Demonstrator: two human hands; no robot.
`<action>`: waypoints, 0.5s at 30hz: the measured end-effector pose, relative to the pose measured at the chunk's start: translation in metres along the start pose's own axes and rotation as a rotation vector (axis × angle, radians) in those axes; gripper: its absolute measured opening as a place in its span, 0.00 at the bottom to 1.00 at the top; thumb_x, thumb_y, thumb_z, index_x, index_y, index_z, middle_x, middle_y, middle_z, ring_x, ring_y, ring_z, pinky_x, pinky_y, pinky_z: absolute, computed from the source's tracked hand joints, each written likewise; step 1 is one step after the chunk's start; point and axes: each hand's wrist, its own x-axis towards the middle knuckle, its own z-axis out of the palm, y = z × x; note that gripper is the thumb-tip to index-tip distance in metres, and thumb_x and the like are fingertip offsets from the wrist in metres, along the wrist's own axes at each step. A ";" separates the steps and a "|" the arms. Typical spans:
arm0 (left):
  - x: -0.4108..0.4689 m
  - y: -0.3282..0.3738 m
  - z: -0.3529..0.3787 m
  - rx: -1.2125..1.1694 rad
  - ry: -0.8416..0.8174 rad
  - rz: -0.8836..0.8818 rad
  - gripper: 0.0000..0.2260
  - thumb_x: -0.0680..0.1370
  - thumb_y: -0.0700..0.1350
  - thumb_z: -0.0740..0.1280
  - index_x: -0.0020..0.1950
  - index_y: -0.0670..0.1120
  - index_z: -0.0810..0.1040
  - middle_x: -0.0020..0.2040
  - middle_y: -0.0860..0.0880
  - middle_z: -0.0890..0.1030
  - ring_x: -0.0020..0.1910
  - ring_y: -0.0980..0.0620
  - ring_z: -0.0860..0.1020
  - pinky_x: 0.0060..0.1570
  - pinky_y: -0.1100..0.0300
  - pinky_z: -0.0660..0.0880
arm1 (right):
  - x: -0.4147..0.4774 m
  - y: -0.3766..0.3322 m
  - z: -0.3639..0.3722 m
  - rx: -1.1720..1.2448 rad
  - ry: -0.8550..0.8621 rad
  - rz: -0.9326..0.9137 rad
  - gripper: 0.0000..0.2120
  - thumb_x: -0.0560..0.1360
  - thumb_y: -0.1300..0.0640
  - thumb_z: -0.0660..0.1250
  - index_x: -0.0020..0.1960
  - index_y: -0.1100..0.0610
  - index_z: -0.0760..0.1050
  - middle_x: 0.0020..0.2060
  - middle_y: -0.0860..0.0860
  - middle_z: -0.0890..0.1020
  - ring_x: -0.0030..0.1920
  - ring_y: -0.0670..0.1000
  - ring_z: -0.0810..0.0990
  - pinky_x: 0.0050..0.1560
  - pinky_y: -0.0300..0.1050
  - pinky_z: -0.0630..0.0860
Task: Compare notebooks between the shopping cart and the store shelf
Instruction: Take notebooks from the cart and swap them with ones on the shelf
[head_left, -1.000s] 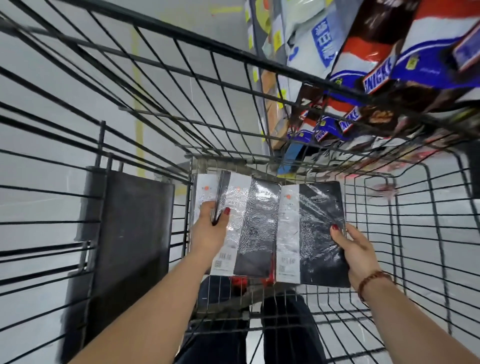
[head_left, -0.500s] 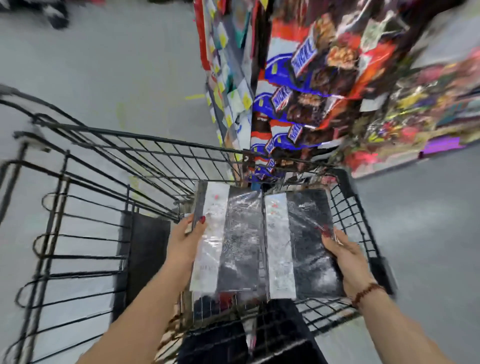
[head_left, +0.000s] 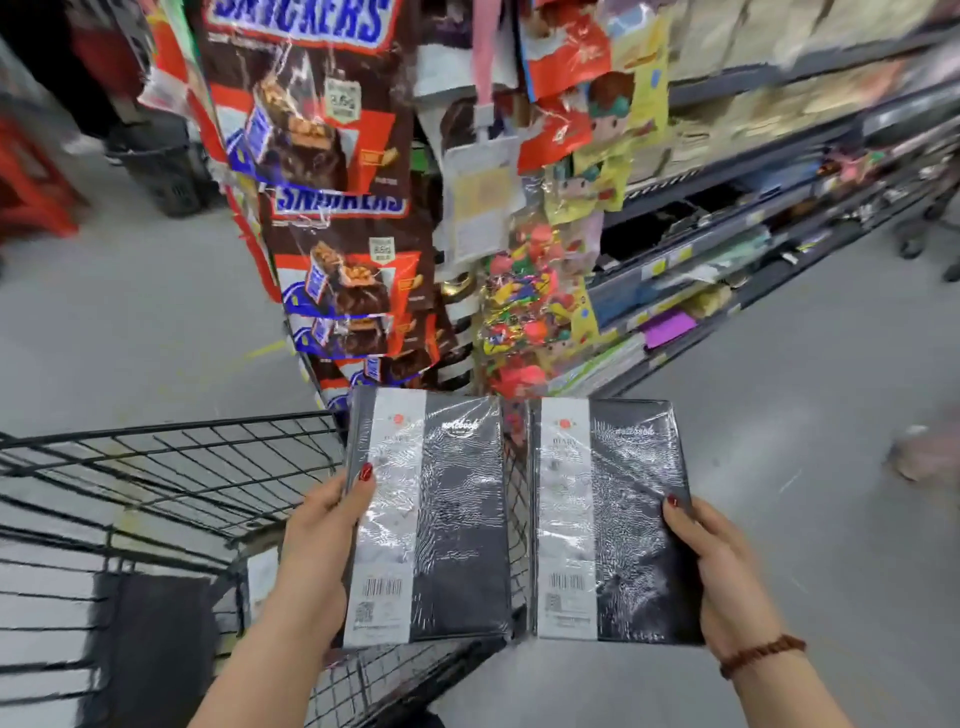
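While both notebooks are held up side by side, neither lies in the shopping cart (head_left: 156, 467) nor on the store shelf (head_left: 753, 218). The left notebook (head_left: 441, 519) sits over the cart's near right corner. The right notebook (head_left: 613, 519) sits just beside it, over the grey floor (head_left: 779, 441), with a narrow gap between the two.

Both notebooks face the camera upright. Each has a dark cover in glossy wrap and a white band down its left side with a barcode near the bottom (the small print is not legible).

The left hand (head_left: 322, 535) grips the left notebook at its left edge, thumb laid on the front cover; its fingers go behind and are hidden. The right hand (head_left: 727, 577) grips the right notebook at its right edge in the same way, thumb on the front and fingers out of sight behind. A bead bracelet (head_left: 761, 656) circles the right wrist.

Beyond the notebooks, chocolate bags (head_left: 332, 208) hang in a column at the shelf end, with colourful toy packets (head_left: 524, 312) beside them. The shelf rows to the right are blurred, and their goods cannot be identified.
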 end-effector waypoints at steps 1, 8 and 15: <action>-0.007 -0.002 0.018 -0.017 -0.016 -0.010 0.08 0.78 0.43 0.67 0.56 0.46 0.82 0.49 0.44 0.86 0.44 0.45 0.83 0.43 0.53 0.79 | 0.000 -0.007 -0.018 0.011 0.013 -0.007 0.09 0.74 0.62 0.66 0.52 0.63 0.79 0.45 0.58 0.84 0.42 0.55 0.82 0.43 0.47 0.80; -0.051 -0.033 0.136 -0.075 -0.106 -0.018 0.17 0.75 0.46 0.70 0.63 0.46 0.78 0.59 0.52 0.80 0.60 0.51 0.76 0.65 0.54 0.68 | 0.012 -0.057 -0.144 0.051 0.049 -0.048 0.07 0.73 0.64 0.66 0.49 0.63 0.80 0.40 0.56 0.85 0.36 0.53 0.83 0.34 0.42 0.80; -0.059 -0.051 0.227 -0.004 -0.188 -0.028 0.13 0.73 0.48 0.72 0.56 0.49 0.81 0.56 0.52 0.82 0.60 0.50 0.77 0.67 0.49 0.68 | 0.040 -0.093 -0.231 0.115 0.119 -0.037 0.08 0.72 0.63 0.67 0.50 0.66 0.77 0.40 0.60 0.83 0.34 0.56 0.82 0.34 0.46 0.79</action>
